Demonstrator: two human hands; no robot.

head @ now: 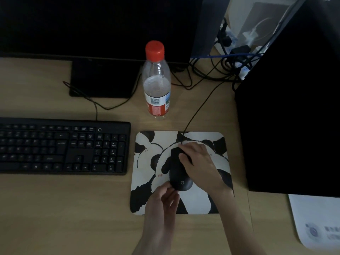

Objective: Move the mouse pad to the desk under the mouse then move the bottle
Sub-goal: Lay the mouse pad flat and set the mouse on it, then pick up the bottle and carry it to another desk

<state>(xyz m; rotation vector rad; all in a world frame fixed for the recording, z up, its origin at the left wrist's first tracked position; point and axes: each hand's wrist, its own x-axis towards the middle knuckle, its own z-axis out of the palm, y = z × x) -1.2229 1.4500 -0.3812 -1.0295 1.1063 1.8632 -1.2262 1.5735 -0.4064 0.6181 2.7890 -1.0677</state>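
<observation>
Lighting is dim; the scene is viewed from above. A light wood-grain desk (55, 208) fills the view, and the keyboard (62, 146) is taken as the landmark.

Just right of the keyboard, a mouse pad (147, 162) printed with black-and-white pandas is laid flat on the desk, its left edge close to the keyboard's right end but apart from it. A black wired mouse (177, 173) is seated on the pad near its centre; its cable (200, 107) is run away from the pad toward the back of the desk.

The right hand (200, 162) is laid over the mouse's right side, fingers curled onto its front. The left hand (165, 197) is placed at the mouse's near end, fingertips pinched against its rear edge. The mouse is thus gripped from both ends; whether it is lifted off the pad cannot be told.

Behind the keyboard's right end, a clear plastic bottle (156, 83) with a red cap and red-and-white label is stood upright on the desk, apart from the pad. Behind the keyboard, a dark monitor (92, 24) on a black base (103, 78) is seen. Far right of the keyboard, a black computer tower (294, 107) is stood, with tangled cords (230, 67) behind it and a white printed sheet (316, 218) in front of it.
</observation>
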